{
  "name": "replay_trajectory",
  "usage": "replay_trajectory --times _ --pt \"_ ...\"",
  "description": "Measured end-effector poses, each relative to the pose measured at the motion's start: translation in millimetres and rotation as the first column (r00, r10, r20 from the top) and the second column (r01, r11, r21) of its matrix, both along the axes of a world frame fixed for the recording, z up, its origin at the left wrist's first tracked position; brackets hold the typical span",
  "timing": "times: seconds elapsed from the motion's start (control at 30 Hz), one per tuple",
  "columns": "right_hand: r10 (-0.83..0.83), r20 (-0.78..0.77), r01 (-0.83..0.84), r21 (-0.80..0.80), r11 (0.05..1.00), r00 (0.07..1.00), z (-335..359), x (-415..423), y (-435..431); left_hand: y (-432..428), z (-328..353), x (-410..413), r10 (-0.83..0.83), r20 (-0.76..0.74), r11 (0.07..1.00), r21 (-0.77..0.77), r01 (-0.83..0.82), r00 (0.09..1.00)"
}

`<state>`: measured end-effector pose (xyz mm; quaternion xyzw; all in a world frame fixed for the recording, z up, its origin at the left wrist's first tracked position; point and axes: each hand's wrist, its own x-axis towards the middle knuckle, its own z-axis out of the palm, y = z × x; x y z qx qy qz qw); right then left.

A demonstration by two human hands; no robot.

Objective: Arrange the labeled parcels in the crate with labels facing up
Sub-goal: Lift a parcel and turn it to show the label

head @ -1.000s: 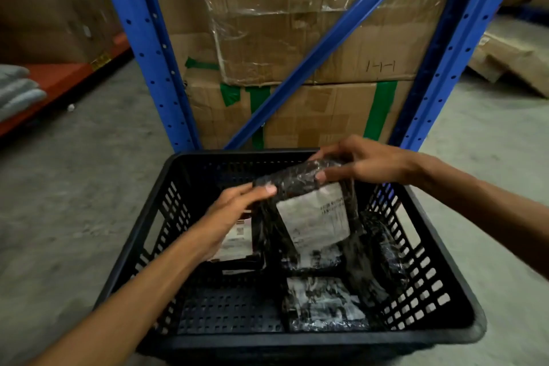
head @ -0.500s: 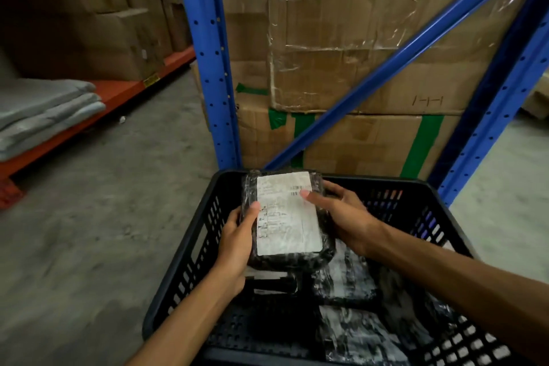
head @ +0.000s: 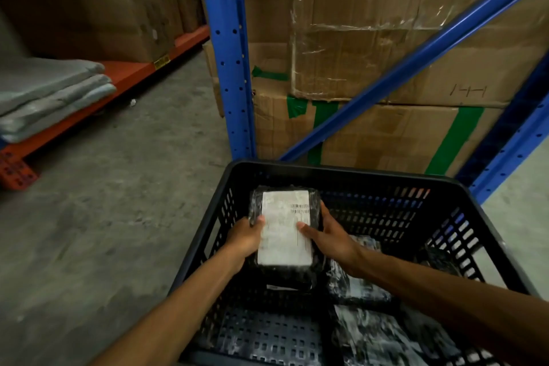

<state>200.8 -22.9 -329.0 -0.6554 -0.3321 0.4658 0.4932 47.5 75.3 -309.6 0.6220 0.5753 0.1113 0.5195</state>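
Note:
A black slotted crate (head: 341, 171) stands on the floor below me. Inside its far left corner I hold a black-wrapped parcel (head: 283, 229) flat, its white label facing up. My left hand (head: 245, 236) grips the parcel's left edge with the thumb on the label. My right hand (head: 329, 236) grips the right edge, thumb also on the label. Under it another parcel's edge (head: 282, 287) shows. More black parcels lie to the right (head: 356, 285) and at the near right (head: 377, 339), with whitish faces showing.
Blue rack uprights (head: 227, 50) and a diagonal brace (head: 416, 59) stand just behind the crate, with taped cardboard boxes (head: 371, 128) stacked behind them. An orange shelf (head: 124, 74) with grey folded pads (head: 50, 92) is at left. Grey concrete floor (head: 118, 202) lies left of the crate.
The parcel was turned from tilted to flat with its label up, then carried to the crate's far left corner and lowered. The view shifted so the crate sits lower right.

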Motion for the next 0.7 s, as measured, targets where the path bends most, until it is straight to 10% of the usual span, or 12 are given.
replay_trajectory --times 0.27,0.43,0.57,0.7 --pt "0.124 0.012 -0.118 -0.214 0.970 0.992 -15.1 6.5 0.6 14.2 -24.1 1.7 -0.052 -0.093 0.992 -0.122 0.040 0.994" --pt "0.312 0.092 -0.266 -0.337 0.903 0.946 4.9 11.2 10.9 9.8 -10.8 2.5 0.025 -0.145 0.998 0.053 -0.018 0.989" --pt "0.168 0.320 -0.023 -0.411 0.912 0.932 20.3 38.7 8.6 -20.6 16.9 28.3 -0.086 -0.171 0.867 0.472 0.158 0.982" --pt "0.169 0.483 0.083 -0.458 0.885 0.859 15.3 88.3 -40.0 -55.9 30.6 79.8 -0.262 0.056 0.929 0.285 0.236 0.963"
